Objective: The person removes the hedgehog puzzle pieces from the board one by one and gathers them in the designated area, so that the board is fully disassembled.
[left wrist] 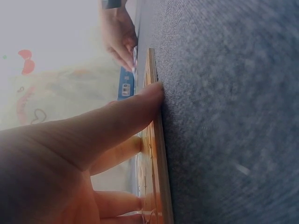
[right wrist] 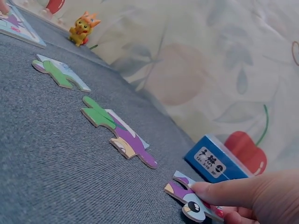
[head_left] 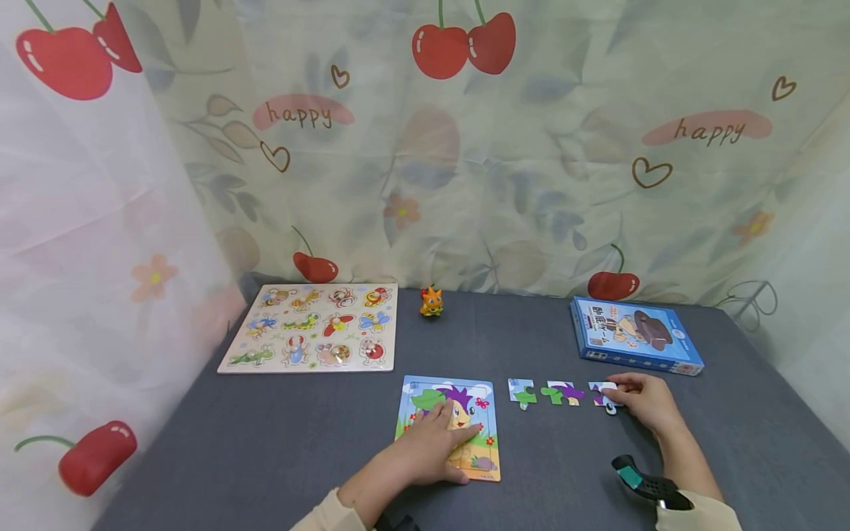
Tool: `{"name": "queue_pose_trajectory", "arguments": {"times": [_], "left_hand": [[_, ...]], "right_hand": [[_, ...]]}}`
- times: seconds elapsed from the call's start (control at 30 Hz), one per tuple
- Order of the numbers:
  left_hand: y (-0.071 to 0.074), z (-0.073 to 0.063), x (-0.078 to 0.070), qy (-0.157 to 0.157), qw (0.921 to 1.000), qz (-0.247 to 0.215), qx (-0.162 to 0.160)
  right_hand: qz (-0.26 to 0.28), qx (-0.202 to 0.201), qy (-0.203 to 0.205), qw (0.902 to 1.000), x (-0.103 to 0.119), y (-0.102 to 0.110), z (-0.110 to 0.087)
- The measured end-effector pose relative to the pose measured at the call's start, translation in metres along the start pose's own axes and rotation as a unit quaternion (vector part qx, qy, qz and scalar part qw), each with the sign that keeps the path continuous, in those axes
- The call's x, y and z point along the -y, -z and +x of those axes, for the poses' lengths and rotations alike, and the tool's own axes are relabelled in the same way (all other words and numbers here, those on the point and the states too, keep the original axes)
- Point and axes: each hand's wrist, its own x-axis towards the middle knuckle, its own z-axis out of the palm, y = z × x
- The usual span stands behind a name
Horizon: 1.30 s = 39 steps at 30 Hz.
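Puzzle board [head_left: 491,424], blue-topped, rectangular, wood-toned along its thin side, lies with its long axis running toward the far edge of the grey, woven-cloth bench [head_left: 299,435]. The left hand [head_left: 432,446] presses it, fingers spread; nearer the right edge, the right hand [head_left: 644,404] pinches a flat purple-and-white jigsaw piece [right wrist: 194,205], eye-printed knob pointing toward the near edge. Cherry-printed fabric [head_left: 478,206] hangs behind.

The head view is bright and evenly lit, with faint, soft shadows on the tabletop [head_left: 279,450]. In the left wrist view, whitish glare washes out the upper left and the lower right blurs. The right wrist view is dimmer, its curtain [right wrist: 187,79] soft at the upper right.
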Motion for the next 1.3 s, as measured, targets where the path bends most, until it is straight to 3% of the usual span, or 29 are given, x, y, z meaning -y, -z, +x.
{"name": "queue_pose_trajectory", "arguments": {"times": [0.7,0.97,1.17,1.3], "left_hand": [[-0.001,0.001,0.001,-0.005,1.0000,-0.008,0.002],[0.001,-0.003,0.001,-0.013,0.9998,-0.015,-0.007],[0.002,-0.005,0.011,-0.029,0.9988,-0.037,-0.013],[0.006,-0.005,0.024,-0.027,0.9979,-0.055,-0.021]], "right_hand": [[0.001,-0.010,0.007,0.9999,-0.005,0.000,0.000],[-0.026,-0.021,-0.004,0.9994,-0.004,-0.001,0.002],[-0.066,-0.037,0.010,0.9971,0.006,-0.003,0.002],[-0.062,-0.034,0.027,0.9971,0.017,-0.007,0.002]]}}
